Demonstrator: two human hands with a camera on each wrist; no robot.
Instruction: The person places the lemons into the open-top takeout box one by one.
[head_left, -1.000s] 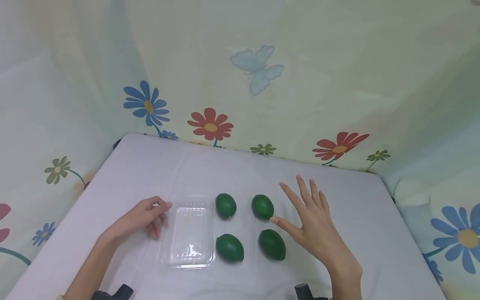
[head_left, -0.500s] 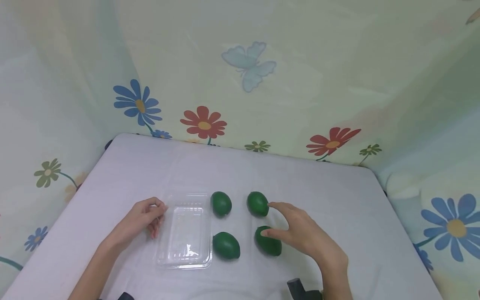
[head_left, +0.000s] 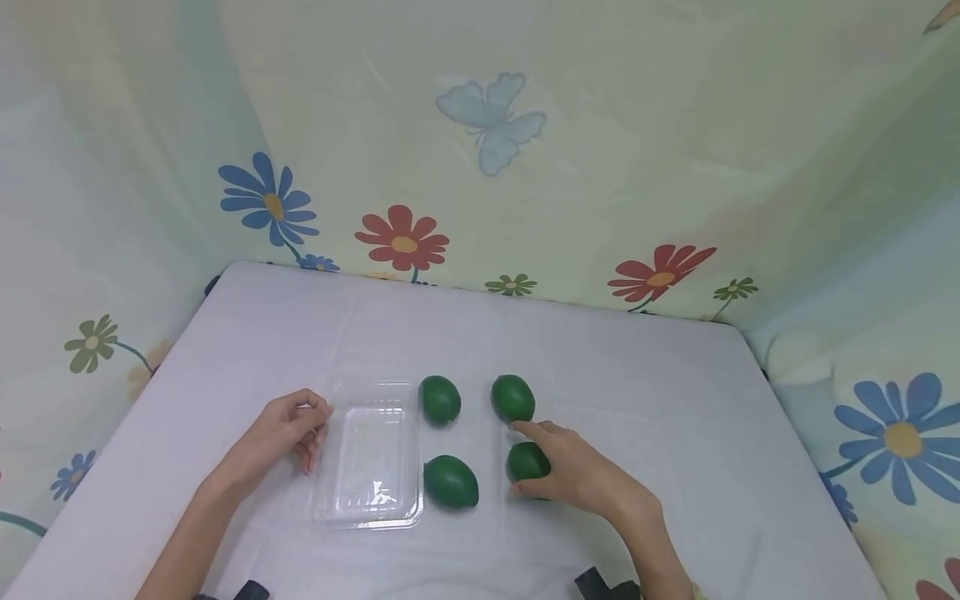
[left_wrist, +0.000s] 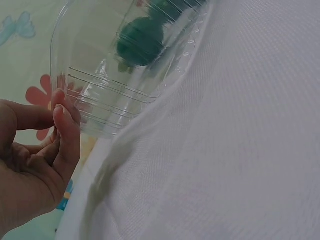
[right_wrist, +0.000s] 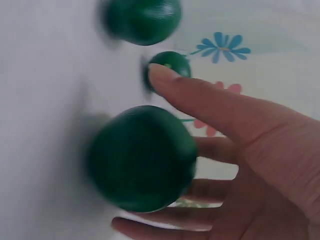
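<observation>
Four green limes lie in a square on the white table (head_left: 637, 392). My right hand (head_left: 519, 460) curls round the near-right lime (head_left: 527, 462). The right wrist view shows that lime (right_wrist: 140, 155) between one finger above and the other fingers below, inside my right hand (right_wrist: 142, 150). The far-right lime (head_left: 513, 397), far-left lime (head_left: 439, 399) and near-left lime (head_left: 451, 482) lie free. A clear plastic tray (head_left: 330, 500) with nothing in it sits left of them. My left hand (head_left: 315, 429) rests loosely curled at its left rim, fingertips (left_wrist: 62, 112) against the tray (left_wrist: 100, 75).
A floral cloth backdrop (head_left: 480, 167) rises right behind the table's far edge and wraps both sides. Bare tabletop lies to the right of the limes and behind them. Dark fittings (head_left: 600, 583) show at the near edge.
My right hand, spread open above the right limes a second ago, came down and curled round the near-right lime. The left hand stayed by the tray.
</observation>
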